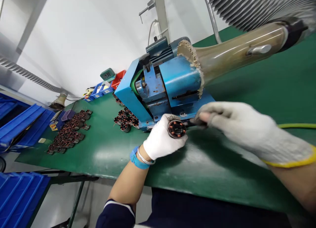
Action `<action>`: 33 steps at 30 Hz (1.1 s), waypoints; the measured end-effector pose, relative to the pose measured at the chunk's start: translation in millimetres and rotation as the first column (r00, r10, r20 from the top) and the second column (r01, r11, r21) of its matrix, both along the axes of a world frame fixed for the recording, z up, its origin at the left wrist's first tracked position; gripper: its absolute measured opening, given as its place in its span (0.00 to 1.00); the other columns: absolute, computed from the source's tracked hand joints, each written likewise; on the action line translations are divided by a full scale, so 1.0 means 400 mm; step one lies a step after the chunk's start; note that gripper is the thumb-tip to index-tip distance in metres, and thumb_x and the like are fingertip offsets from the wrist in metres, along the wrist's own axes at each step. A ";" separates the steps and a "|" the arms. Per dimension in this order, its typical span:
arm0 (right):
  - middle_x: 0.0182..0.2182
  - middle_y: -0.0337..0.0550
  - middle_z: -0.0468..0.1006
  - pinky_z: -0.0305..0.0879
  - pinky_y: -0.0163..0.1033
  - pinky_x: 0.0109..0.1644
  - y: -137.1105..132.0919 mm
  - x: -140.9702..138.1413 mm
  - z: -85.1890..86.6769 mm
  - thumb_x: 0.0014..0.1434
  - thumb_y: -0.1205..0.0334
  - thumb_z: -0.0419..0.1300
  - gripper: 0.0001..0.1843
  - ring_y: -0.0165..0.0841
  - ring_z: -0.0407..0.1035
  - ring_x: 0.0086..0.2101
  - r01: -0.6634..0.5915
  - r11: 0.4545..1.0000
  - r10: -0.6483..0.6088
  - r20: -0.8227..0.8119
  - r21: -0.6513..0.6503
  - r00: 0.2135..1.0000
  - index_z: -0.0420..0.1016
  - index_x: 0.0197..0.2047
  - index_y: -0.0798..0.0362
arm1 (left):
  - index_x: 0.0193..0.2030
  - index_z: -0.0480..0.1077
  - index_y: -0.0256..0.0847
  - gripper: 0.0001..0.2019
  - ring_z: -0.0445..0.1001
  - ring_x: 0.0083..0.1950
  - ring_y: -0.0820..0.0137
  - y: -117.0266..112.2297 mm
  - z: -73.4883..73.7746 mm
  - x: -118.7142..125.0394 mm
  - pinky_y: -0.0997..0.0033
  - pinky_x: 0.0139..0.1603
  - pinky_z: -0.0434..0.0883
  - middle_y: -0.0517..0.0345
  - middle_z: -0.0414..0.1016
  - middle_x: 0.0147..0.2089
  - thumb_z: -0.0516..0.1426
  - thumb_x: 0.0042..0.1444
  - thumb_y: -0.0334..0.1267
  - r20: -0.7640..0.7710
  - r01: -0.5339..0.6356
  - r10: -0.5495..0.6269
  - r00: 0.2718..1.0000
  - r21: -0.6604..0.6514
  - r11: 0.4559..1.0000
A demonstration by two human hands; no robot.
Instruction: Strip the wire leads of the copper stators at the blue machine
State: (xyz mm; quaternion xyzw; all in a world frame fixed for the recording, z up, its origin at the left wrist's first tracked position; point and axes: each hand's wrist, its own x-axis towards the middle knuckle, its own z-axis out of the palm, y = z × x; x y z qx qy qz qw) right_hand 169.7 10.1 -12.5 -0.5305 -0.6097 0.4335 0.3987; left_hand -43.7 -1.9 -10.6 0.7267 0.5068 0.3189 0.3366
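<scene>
My left hand (161,140), in a white glove with a blue wrist strap and a bangle at the wrist, is closed around a round motor stator (177,128). The stator's open face, with copper windings on a dark core, is turned up toward me. To its right, my right hand (229,122) wears a greyish-white glove with a yellow cuff. Its fingertips are pinched close to the stator and smeared by motion; whatever dark thing they hold cannot be made out. Both hands are just in front of a blue belt-driven machine (177,76).
On the green table (106,152), several stators (125,119) stand left of the machine, and a large pile of stators (66,134) lies farther left. Small bins (101,89) and a digital clock (107,74) are behind. A brownish suction tube (237,50) extends right. Blue crates (22,126) stand left.
</scene>
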 end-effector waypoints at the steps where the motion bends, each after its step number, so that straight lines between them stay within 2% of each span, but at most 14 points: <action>1: 0.28 0.47 0.80 0.67 0.42 0.29 0.003 0.004 0.004 0.54 0.31 0.63 0.27 0.38 0.71 0.26 0.095 0.995 -0.096 -0.057 -0.010 0.994 0.76 0.32 0.49 | 0.50 0.65 0.45 0.23 0.80 0.44 0.63 -0.001 0.002 0.000 0.62 0.48 0.78 0.54 0.79 0.46 0.67 0.48 0.34 0.007 -0.010 0.010 1.000 -0.004 1.000; 3: 0.28 0.48 0.80 0.65 0.41 0.27 0.007 0.008 0.010 0.50 0.31 0.66 0.27 0.36 0.69 0.25 0.174 0.984 -0.176 -0.057 -0.029 0.983 0.76 0.33 0.49 | 0.51 0.64 0.44 0.24 0.80 0.47 0.62 -0.003 0.005 0.000 0.61 0.51 0.78 0.53 0.78 0.48 0.67 0.49 0.35 0.045 -0.035 0.035 0.998 0.004 0.999; 6: 0.22 0.43 0.76 0.59 0.40 0.23 0.003 -0.010 0.005 0.44 0.32 0.68 0.28 0.35 0.64 0.22 0.035 0.998 -0.032 0.055 -0.048 0.998 0.77 0.32 0.50 | 0.57 0.63 0.43 0.27 0.80 0.53 0.61 -0.009 0.008 0.000 0.58 0.58 0.77 0.50 0.77 0.53 0.66 0.51 0.35 0.112 -0.001 0.001 0.994 -0.005 1.000; 8: 0.20 0.42 0.74 0.61 0.39 0.24 0.000 -0.026 0.001 0.45 0.35 0.68 0.25 0.35 0.65 0.22 -0.049 0.997 0.050 0.011 -0.055 0.999 0.77 0.30 0.50 | 0.59 0.63 0.43 0.29 0.80 0.54 0.60 -0.013 0.009 0.001 0.57 0.59 0.77 0.51 0.78 0.53 0.66 0.51 0.34 0.127 0.048 -0.040 0.991 -0.057 0.997; 10: 0.22 0.43 0.76 0.61 0.39 0.25 0.002 -0.030 0.003 0.47 0.41 0.67 0.20 0.34 0.67 0.23 0.028 0.998 -0.035 -0.116 -0.057 0.993 0.76 0.27 0.50 | 0.58 0.64 0.44 0.29 0.80 0.52 0.60 -0.017 0.010 0.006 0.58 0.56 0.78 0.52 0.79 0.51 0.68 0.50 0.35 0.127 0.052 -0.036 0.991 -0.128 0.990; 12: 0.24 0.45 0.78 0.60 0.37 0.24 0.009 -0.021 0.009 0.49 0.47 0.65 0.15 0.34 0.69 0.24 0.216 0.973 -0.230 -0.231 -0.086 0.945 0.76 0.28 0.51 | 0.54 0.66 0.44 0.29 0.81 0.49 0.61 -0.019 0.008 0.019 0.58 0.54 0.78 0.53 0.80 0.49 0.71 0.47 0.37 0.131 -0.019 0.041 0.991 -0.162 0.987; 14: 0.26 0.48 0.80 0.62 0.37 0.24 0.015 -0.010 0.013 0.50 0.50 0.65 0.12 0.35 0.72 0.26 0.303 0.949 -0.316 -0.226 -0.092 0.921 0.77 0.29 0.51 | 0.51 0.68 0.44 0.29 0.81 0.48 0.61 -0.020 0.002 0.038 0.57 0.54 0.78 0.53 0.81 0.48 0.74 0.43 0.39 0.155 -0.122 0.146 0.977 -0.159 0.980; 16: 0.29 0.49 0.83 0.70 0.39 0.28 0.013 -0.014 0.007 0.48 0.50 0.69 0.14 0.39 0.75 0.29 0.212 0.975 -0.220 -0.160 -0.065 0.962 0.80 0.33 0.51 | 0.49 0.68 0.44 0.29 0.82 0.47 0.60 -0.016 -0.006 0.061 0.57 0.53 0.78 0.54 0.82 0.46 0.75 0.42 0.40 0.204 -0.216 0.242 0.949 -0.142 0.966; 18: 0.37 0.50 0.86 0.78 0.47 0.38 0.003 -0.035 -0.009 0.41 0.50 0.74 0.25 0.45 0.79 0.35 0.081 0.996 -0.084 -0.150 -0.027 0.985 0.82 0.42 0.51 | 0.48 0.69 0.46 0.30 0.83 0.47 0.60 -0.008 -0.013 0.083 0.57 0.52 0.79 0.54 0.83 0.46 0.77 0.41 0.40 0.264 -0.286 0.309 0.914 -0.123 0.950; 20: 0.45 0.52 0.86 0.80 0.55 0.50 -0.007 -0.066 -0.027 0.39 0.49 0.75 0.34 0.51 0.81 0.43 0.064 0.998 -0.060 -0.206 0.015 0.977 0.80 0.51 0.50 | 0.48 0.69 0.46 0.31 0.83 0.48 0.60 0.005 -0.015 0.103 0.57 0.53 0.80 0.55 0.84 0.46 0.78 0.40 0.40 0.303 -0.332 0.345 0.888 -0.097 0.938; 21: 0.46 0.52 0.85 0.79 0.58 0.54 -0.009 -0.079 -0.034 0.41 0.48 0.75 0.35 0.53 0.81 0.45 0.095 0.995 -0.084 -0.229 0.034 0.970 0.79 0.52 0.51 | 0.48 0.69 0.46 0.31 0.84 0.47 0.60 0.013 -0.014 0.112 0.57 0.53 0.80 0.55 0.84 0.45 0.78 0.39 0.39 0.310 -0.347 0.356 0.882 -0.085 0.934; 24: 0.40 0.51 0.86 0.80 0.57 0.52 0.005 -0.102 -0.042 0.47 0.48 0.72 0.31 0.52 0.81 0.43 0.149 0.988 -0.130 -0.266 0.051 0.955 0.79 0.53 0.53 | 0.46 0.70 0.46 0.29 0.84 0.44 0.60 0.037 -0.006 0.132 0.59 0.52 0.81 0.55 0.84 0.42 0.78 0.40 0.39 0.307 -0.373 0.371 0.876 -0.054 0.926; 27: 0.36 0.47 0.85 0.82 0.51 0.48 0.029 -0.102 -0.031 0.50 0.51 0.72 0.27 0.48 0.82 0.39 0.127 0.991 -0.106 -0.315 0.047 0.943 0.81 0.51 0.53 | 0.43 0.69 0.46 0.26 0.84 0.43 0.60 0.058 0.003 0.142 0.59 0.51 0.80 0.54 0.85 0.41 0.77 0.42 0.40 0.296 -0.391 0.381 0.876 -0.026 0.920; 33: 0.40 0.47 0.87 0.80 0.46 0.53 0.039 -0.105 0.003 0.53 0.62 0.68 0.17 0.45 0.82 0.43 0.138 0.990 -0.114 -0.424 0.027 0.899 0.83 0.47 0.53 | 0.42 0.68 0.45 0.25 0.84 0.43 0.60 0.071 0.025 0.151 0.61 0.50 0.79 0.53 0.85 0.41 0.76 0.43 0.42 0.212 -0.449 0.431 0.877 0.042 0.893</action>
